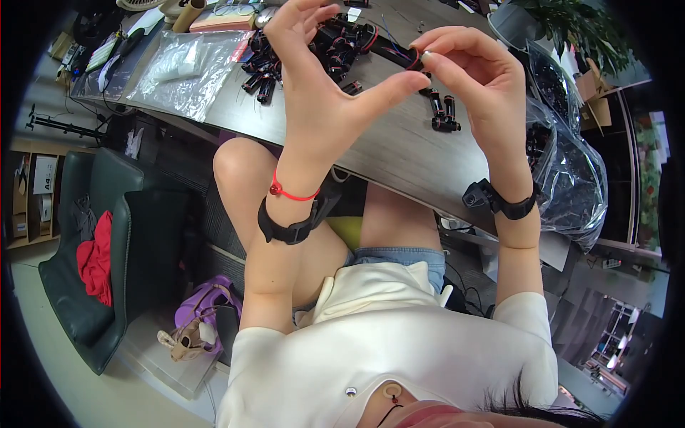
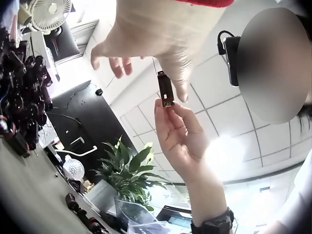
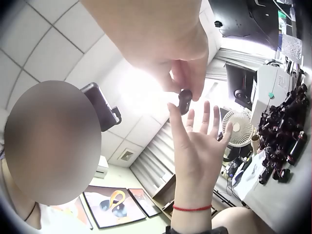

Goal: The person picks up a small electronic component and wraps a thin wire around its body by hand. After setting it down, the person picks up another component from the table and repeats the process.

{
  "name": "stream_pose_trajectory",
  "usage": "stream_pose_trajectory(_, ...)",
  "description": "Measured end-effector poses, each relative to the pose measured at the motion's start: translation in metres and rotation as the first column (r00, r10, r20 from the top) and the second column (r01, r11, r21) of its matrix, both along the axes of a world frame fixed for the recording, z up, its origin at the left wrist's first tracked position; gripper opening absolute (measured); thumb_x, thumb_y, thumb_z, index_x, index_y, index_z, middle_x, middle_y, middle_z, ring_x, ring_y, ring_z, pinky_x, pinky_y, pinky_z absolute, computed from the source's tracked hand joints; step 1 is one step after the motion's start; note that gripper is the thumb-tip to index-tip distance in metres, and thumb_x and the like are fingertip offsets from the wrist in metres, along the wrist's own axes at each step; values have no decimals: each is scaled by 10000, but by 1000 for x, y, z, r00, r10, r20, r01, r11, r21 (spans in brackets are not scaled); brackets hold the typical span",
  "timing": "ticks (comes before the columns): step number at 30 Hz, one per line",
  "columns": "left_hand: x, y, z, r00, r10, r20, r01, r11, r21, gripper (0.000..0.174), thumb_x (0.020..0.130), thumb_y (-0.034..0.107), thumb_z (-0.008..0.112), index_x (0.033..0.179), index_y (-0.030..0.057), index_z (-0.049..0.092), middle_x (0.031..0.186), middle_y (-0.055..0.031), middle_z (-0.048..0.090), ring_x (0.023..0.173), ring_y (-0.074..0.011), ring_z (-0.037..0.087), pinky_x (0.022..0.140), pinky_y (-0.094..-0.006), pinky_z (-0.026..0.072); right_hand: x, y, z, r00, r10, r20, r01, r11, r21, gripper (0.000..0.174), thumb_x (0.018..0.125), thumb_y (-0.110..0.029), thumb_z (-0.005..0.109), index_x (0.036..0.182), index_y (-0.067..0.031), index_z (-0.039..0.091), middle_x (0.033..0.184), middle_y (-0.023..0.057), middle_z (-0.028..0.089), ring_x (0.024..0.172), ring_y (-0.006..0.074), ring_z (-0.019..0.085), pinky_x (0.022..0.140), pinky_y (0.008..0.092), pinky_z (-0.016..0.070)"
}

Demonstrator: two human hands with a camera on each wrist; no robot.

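Observation:
My right hand (image 1: 492, 78) pinches one end of a small black cylindrical part (image 1: 394, 53) between thumb and fingertips, raised over the table. In the left wrist view the dark part (image 2: 165, 87) stands upright from those fingertips, a thin wire at its top. My left hand (image 1: 321, 93), with a red cord at the wrist, is spread beside it, thumb pointing towards the part. In the right wrist view the left palm (image 3: 197, 151) shows bare, fingers extended, and the part (image 3: 185, 101) hangs from the right fingertips near the left thumb.
A heap of similar black parts with red rings (image 1: 265, 68) lies on the grey table (image 1: 399, 143). Several more parts (image 1: 446, 114) lie nearer the right hand. A clear plastic bag (image 1: 189, 71) is at left, a larger bag (image 1: 571, 171) at right, below a plant (image 1: 592, 28).

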State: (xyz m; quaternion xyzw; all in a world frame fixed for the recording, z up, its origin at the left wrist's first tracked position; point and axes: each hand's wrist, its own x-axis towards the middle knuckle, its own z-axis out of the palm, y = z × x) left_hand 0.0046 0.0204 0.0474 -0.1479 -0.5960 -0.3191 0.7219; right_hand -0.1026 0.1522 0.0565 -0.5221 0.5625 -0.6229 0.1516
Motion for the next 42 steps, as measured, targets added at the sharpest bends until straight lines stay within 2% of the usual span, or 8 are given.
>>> stream_pose_trajectory(1, 3, 2, -1, 1000, -4, -2, 4, 1000, -3, 712, 709, -53, 775, 1269, 43, 345, 1009, -107, 619, 927, -165, 637, 831, -261, 504, 0, 1, 1, 1000, -4, -2, 4, 1000, -3, 75, 839, 8, 632, 911, 7, 651, 1018, 100, 661, 870, 99, 619, 812, 246, 495)
stream_pose_trajectory(2, 11, 7, -4, 960, -214, 180, 172, 960, 223, 729, 712, -57, 770, 1284, 45, 330, 1022, -107, 609, 936, -169, 630, 846, -267, 494, 1, 2, 3, 999, -27, -17, 27, 1000, -15, 75, 842, 7, 632, 914, 7, 651, 1021, 101, 664, 873, 99, 620, 816, 245, 493)
stream_pose_trajectory(4, 25, 15, -9, 673, -653, 347, 297, 669, 682, 762, 717, -65, 761, 1314, 50, 301, 1050, -109, 587, 953, -176, 614, 875, -277, 474, 5, 3, 4, 997, -68, -44, 67, 997, -39, 74, 849, 5, 631, 920, 8, 652, 1028, 103, 668, 881, 98, 623, 824, 242, 490)
stream_pose_trajectory(13, 23, 18, -12, 672, -712, 205, 332, 537, 776, 750, 735, -65, 745, 1329, 46, 301, 1076, -140, 611, 954, -186, 628, 862, -279, 485, 6, 0, 3, 998, -5, -61, 0, 997, -76, 77, 868, 11, 618, 942, 20, 639, 1047, 96, 641, 930, 113, 608, 864, 234, 469)
stream_pose_trajectory(16, 21, 16, -16, 726, -645, 237, 372, 659, 654, 354, 855, -51, 627, 1167, -2, 467, 1051, -142, 673, 822, -125, 638, 748, -223, 513, 9, 3, 8, 998, 25, -55, -29, 998, -64, 81, 869, 30, 605, 946, 30, 628, 1041, 93, 616, 957, 122, 594, 874, 241, 464)
stream_pose_trajectory(20, 24, 7, -19, 653, -703, 281, 421, 645, 637, 412, 746, -92, 716, 1109, -47, 526, 1030, -129, 661, 950, -176, 655, 863, -286, 544, 13, 9, 20, 974, 23, -225, -27, 1000, -14, 82, 852, 54, 608, 932, 42, 623, 1019, 94, 603, 958, 135, 591, 868, 247, 466)
stream_pose_trajectory(33, 21, 9, -19, 537, -798, 275, 461, 550, 697, 443, 780, -50, 705, 1204, -37, 576, 1037, -115, 676, 950, -146, 652, 864, -264, 526, 18, 15, 29, 852, -84, -517, 103, 995, 8, 83, 817, 76, 621, 893, 42, 619, 988, 79, 604, 878, 130, 577, 766, 219, 445)
stream_pose_trajectory(42, 22, 8, -23, 648, -645, 406, 393, 740, 546, 376, 761, -98, 692, 1120, -40, 596, 1042, -116, 672, 960, -160, 650, 864, -263, 521, 10, 16, 30, 865, -21, -501, 95, 988, 121, 92, 815, 70, 618, 902, 43, 619, 978, 72, 595, 855, 120, 564, 749, 224, 440)
